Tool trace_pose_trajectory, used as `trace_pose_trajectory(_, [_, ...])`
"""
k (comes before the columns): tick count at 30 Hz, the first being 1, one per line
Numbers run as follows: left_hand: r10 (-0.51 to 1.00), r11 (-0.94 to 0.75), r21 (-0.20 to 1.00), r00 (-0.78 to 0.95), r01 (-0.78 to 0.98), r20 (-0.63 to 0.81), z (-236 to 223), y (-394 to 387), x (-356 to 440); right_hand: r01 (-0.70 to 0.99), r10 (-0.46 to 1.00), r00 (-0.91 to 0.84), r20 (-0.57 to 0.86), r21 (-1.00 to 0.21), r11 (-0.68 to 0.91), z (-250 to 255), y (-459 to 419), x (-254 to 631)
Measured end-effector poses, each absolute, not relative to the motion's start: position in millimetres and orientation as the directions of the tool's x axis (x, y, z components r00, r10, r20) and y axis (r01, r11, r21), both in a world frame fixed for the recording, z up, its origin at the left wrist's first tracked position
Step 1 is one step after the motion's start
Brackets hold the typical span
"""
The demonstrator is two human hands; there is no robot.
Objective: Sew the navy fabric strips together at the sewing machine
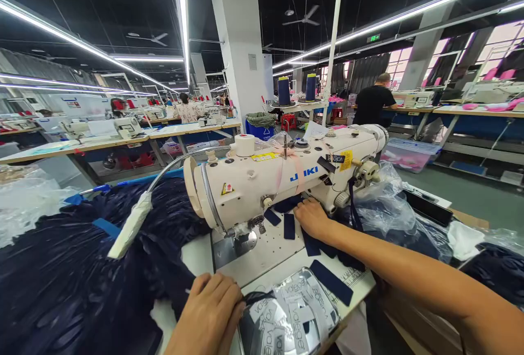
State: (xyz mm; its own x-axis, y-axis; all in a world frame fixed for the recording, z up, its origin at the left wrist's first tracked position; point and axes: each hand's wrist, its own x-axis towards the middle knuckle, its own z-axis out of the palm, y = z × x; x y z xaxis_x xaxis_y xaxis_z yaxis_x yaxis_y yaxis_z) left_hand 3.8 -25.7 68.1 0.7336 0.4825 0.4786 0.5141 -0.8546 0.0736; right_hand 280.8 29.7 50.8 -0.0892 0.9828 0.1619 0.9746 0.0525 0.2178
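Note:
A white sewing machine (266, 172) stands in front of me. My right hand (313, 217) reaches under its arm, fingers curled down among small navy fabric pieces (289, 227); its fingertips are hidden, so what it grips does not show. My left hand (215, 308) is in front of the needle area, fingers bent and together beside a metal tray (338, 319). Whatever lies under those fingers is hidden. Printed label strips (292, 303) lie in the tray, with a thin dark strand near my left fingertips. Another navy piece (331, 281) rests beside the tray.
Dark navy fabric (94, 273) is heaped on the left, below a flexible lamp neck with a wrapped end (131, 227). Clear plastic bags (382, 208) and a dark box (428, 208) sit at right. Thread cones (284, 92) stand behind. A co-worker (374, 101) sits farther back.

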Motion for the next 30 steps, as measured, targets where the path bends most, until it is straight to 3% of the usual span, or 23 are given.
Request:
trace_pose_trajectory(3, [0.578,-0.81,0.219,0.679,0.544,0.453,52.1,-10.1,16.0,0.978,0.959,-0.132,0.251,0.19,0.085,58.8,23.1,276.8])
trace_pose_trajectory(5, [0.649,-0.752,0.247,0.62,0.611,0.441,41.9,0.8,24.5,0.977,0.943,-0.204,0.265,0.117,0.178,61.4,20.2,265.9])
trace_pose_trajectory(9, [0.587,-0.773,0.088,0.656,0.628,0.474,28.8,19.8,38.6,0.897,0.898,-0.436,0.061,-0.046,0.439,50.9,23.3,235.0])
trace_pose_trajectory(11, [0.53,-0.804,0.001,0.715,0.595,0.456,24.2,26.7,40.1,0.843,0.843,-0.536,0.042,-0.015,0.537,40.5,28.6,223.7])
trace_pose_trajectory(13, [0.529,-0.813,0.001,0.738,0.582,0.419,20.0,30.1,36.3,0.81,0.804,-0.585,0.108,0.035,0.585,30.8,34.1,219.0])
trace_pose_trajectory(16, [0.545,-0.82,0.075,0.733,0.568,0.406,15.7,27.2,23.9,0.817,0.799,-0.565,0.207,0.005,0.576,22.6,37.9,221.8])
trace_pose_trajectory(21, [0.455,-0.883,0.11,0.776,0.456,0.436,15.8,13.9,7.8,0.898,0.873,-0.373,0.313,-0.114,0.425,17.0,27.7,224.7])
trace_pose_trajectory(30, [0.449,-0.869,-0.08,0.846,0.489,0.288,10.7,5.2,5.9,0.855,0.817,-0.472,0.332,-0.053,0.515,1.9,28.5,197.5])
